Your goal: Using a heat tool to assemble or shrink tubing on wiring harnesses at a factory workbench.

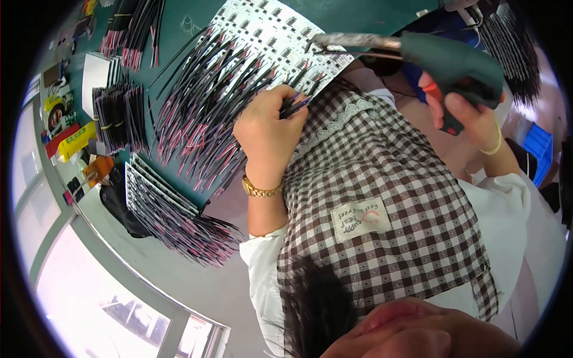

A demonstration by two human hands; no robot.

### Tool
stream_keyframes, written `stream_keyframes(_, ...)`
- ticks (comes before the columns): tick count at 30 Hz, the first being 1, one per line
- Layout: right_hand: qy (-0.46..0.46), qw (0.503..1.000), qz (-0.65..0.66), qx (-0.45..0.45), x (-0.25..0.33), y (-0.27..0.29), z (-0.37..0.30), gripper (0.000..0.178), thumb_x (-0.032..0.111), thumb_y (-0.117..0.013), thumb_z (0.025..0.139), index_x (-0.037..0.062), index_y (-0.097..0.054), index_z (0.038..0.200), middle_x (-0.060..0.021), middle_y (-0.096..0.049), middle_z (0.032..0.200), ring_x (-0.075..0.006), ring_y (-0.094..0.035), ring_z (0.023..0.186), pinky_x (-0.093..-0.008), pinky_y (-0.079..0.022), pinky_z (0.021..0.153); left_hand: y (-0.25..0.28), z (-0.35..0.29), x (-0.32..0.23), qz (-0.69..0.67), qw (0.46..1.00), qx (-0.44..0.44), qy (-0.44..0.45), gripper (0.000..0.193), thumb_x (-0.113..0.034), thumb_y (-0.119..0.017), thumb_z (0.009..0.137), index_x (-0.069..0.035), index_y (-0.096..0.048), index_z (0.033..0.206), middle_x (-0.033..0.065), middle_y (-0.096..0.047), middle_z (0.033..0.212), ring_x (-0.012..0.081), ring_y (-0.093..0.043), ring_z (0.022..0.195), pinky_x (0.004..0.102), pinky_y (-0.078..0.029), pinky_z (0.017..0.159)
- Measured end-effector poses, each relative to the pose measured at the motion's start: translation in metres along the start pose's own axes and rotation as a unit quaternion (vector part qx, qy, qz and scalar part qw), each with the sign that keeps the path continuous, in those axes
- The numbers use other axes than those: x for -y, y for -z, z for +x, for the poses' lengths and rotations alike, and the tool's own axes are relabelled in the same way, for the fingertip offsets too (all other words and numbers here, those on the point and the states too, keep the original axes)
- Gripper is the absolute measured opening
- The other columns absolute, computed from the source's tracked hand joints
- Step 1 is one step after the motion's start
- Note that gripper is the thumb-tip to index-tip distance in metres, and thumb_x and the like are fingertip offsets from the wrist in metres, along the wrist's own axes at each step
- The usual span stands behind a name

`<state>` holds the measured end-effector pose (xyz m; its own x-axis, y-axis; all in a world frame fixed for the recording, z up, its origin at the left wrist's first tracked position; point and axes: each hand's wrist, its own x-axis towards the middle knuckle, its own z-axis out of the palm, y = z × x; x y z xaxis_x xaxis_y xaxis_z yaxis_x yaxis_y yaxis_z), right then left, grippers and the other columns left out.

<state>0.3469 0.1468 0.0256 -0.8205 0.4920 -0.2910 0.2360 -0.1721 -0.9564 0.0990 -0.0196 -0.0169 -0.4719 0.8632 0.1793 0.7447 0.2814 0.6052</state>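
My right hand (474,122) is wrapped round the grip of a dark green soldering gun (447,62). The gun's tip reaches left over the near right part of a white circuit board panel (262,18); whether it touches the board I cannot tell. Pinched in the fingers of my left hand (270,128) is a small bunch of black wires (292,108), just at the panel's near edge. Rows of black and red wires (197,113) run from the panel and hang to the left and toward me, partly hidden behind my left hand.
More wire bundles (122,116) lie at the left on the green table (185,18). Below them stands a stack of wired boards (161,185). Yellow and red items (71,140) line the left edge. Other dark wires (513,53) hang at the far right, above a blue crate (537,149).
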Motion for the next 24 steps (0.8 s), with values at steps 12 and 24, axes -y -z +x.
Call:
stream_keyframes(12,0.129,0.977,0.151,-0.080,-0.042,-0.022,-0.004,0.033,0.020,-0.056,0.092,-0.0040,-0.055,0.115,-0.0052,-0.056,0.070,-0.0095,-0.051,0.059,-0.0222,-0.042,0.056,0.021,0.000,0.007,0.020,0.990,-0.090,-0.110,0.017,-0.005,-0.069,0.077,-0.005,-0.066,0.094,0.0089,-0.063,0.080,0.0220,-0.058,0.069,0.0323,-0.046,0.060)
stream_keyframes(24,0.136,0.972,0.167,-0.093,-0.072,-0.041,-0.023,0.040,0.021,-0.055,0.092,-0.0031,-0.050,0.123,-0.0072,-0.057,0.078,-0.0122,-0.053,0.068,-0.0265,-0.044,0.064,-0.011,0.003,-0.012,-0.007,0.999,-0.030,-0.044,0.013,-0.007,-0.059,0.082,-0.003,-0.055,0.094,0.0105,-0.058,0.071,0.0263,-0.057,0.055,0.0342,-0.044,0.051)
